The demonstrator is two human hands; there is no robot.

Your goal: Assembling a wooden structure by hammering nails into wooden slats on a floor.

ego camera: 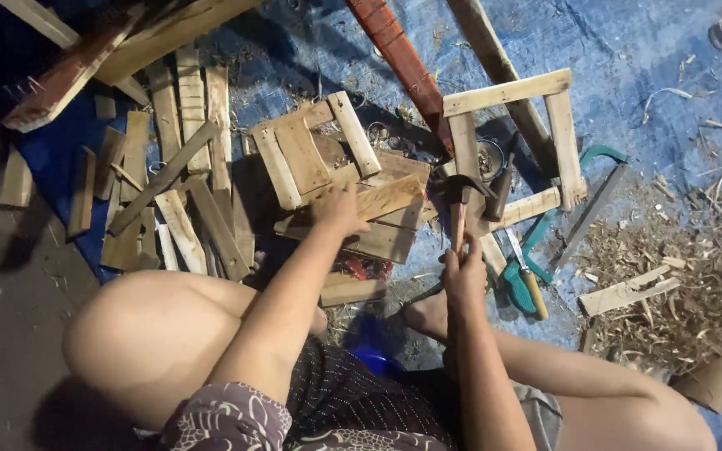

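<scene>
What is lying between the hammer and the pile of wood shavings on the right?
In the head view, between the hammer and the wood shavings lie a green-handled saw, a wooden-handled knife and part of a wooden frame on the blue tarp.

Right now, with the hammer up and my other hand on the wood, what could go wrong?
The left hand presses the slat close to where the hammer in the right hand seems aimed, so a missed blow might hit fingers. The bare foot lies close to the work; a slipping board could strike it. The saw lies beside the right arm and could catch it.
</scene>
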